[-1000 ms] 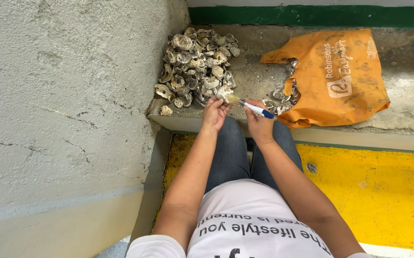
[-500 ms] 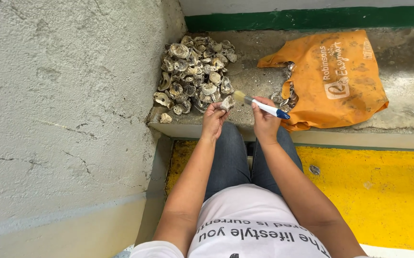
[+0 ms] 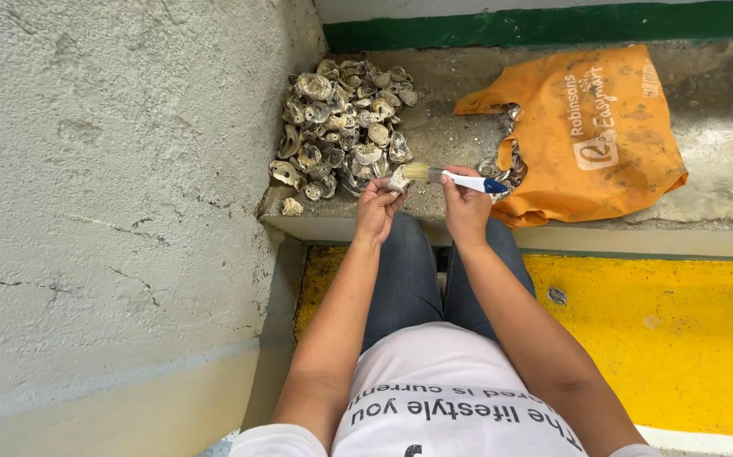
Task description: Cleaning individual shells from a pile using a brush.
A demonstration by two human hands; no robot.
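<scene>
Your left hand (image 3: pixel 376 206) fingers grip a shell (image 3: pixel 398 179); your right hand (image 3: pixel 464 206) holds the brush (image 3: pixel 455 178) against it, beside the shell pile (image 3: pixel 343 123). Brushing step; next, turn the shell.

Shell pile (image 3: pixel 343 125) sits on the ledge (image 3: pixel 722 169), tucked into the corner against the wall (image 3: pixel 112 186) on the left. To its right, well apart on that ledge, lies the bag (image 3: pixel 590 135), more shells (image 3: pixel 506 165) spilling at its mouth. Between pile and bag, just before the ledge's front edge, the left hand (image 3: pixel 376 209) has one shell (image 3: pixel 398 178); the right hand (image 3: pixel 466 206) is beside it, its brush (image 3: pixel 459 178) pointing left, bristles touching that shell. Below the ledge, the floor (image 3: pixel 679 338) runs right of the knees (image 3: pixel 434 262).
</scene>
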